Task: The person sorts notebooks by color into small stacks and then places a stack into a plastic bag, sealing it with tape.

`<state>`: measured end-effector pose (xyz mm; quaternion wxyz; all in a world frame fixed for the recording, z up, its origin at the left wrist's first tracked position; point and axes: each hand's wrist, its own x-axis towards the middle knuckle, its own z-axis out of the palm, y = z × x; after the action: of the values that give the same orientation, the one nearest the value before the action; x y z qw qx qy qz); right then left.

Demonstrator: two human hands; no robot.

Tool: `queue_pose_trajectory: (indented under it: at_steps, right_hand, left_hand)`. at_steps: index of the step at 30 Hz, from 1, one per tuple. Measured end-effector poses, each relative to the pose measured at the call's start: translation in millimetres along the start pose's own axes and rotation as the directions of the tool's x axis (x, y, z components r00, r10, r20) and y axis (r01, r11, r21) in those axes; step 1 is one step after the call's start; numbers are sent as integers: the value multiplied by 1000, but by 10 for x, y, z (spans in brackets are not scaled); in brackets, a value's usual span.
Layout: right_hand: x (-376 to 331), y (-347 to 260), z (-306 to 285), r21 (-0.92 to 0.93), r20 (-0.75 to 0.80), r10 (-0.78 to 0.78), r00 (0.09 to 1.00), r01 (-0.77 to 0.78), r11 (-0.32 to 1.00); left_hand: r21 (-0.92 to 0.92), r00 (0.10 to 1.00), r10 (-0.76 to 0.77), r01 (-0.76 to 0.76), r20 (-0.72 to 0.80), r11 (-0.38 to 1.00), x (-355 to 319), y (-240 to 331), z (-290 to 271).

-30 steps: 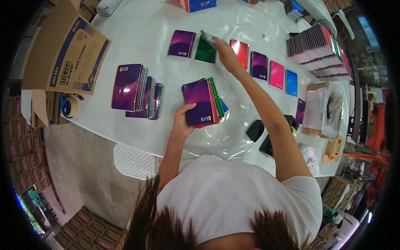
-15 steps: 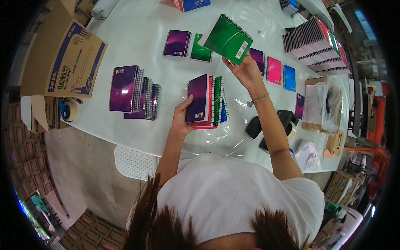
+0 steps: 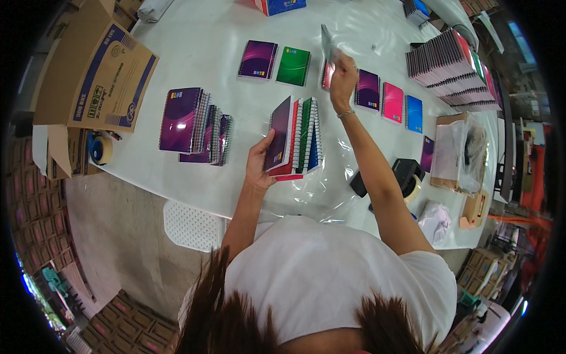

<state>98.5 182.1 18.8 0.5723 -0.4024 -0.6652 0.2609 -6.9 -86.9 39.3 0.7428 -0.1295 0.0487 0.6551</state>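
Observation:
My left hand [image 3: 260, 158] is closed around the left edge of a fanned bundle of spiral notebooks, a purple one [image 3: 279, 138] in front with red, green and blue ones [image 3: 314, 156] behind it. Farther off, my right hand [image 3: 343, 79] is raised and pinches a spiral notebook [image 3: 327, 42], seen nearly edge-on and blurred. Just under it, a red notebook [image 3: 326, 75] lies partly hidden by that hand. Along the same row lie a purple notebook [image 3: 257, 59], a green one [image 3: 293, 66], another purple one [image 3: 367, 89], a pink one [image 3: 392, 102] and a blue one [image 3: 414, 114].
Stacked purple notebooks [image 3: 180, 121] stand left of my left hand. An open cardboard box [image 3: 97, 76] is at the far left, with a tape roll [image 3: 101, 150] below it. Tall notebook stacks [image 3: 448, 68] stand at the back right. A black tape dispenser [image 3: 407, 174] sits beside my right forearm.
My right hand has turned the green notebook from face-up to nearly edge-on and moved it slightly farther away, exposing the red one below. The left hand's bundle has tilted a little.

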Motion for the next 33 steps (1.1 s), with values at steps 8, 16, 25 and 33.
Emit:
queue_pose_trajectory:
  at_steps: [8, 16, 25, 33]
  right_hand:
    - [-95, -875, -148, 178, 340, 234, 911, -307, 935]
    - [-862, -2291, -1132, -319, 621, -31, 784, 288, 903]
    - [-1015, -2368, -1168, -240, 666, -129, 735, 375, 896]
    - [-648, -1976, -1013, -89, 612, -176, 771, 288, 953]
  left_hand:
    - [4, 998, 43, -43, 40, 999, 25, 49, 120]
    - [-164, 945, 39, 16, 325, 986, 66, 39, 30]
    - [5, 964, 77, -81, 253, 997, 77, 22, -124]
    - [-84, 938, 64, -37, 342, 996, 53, 52, -124]
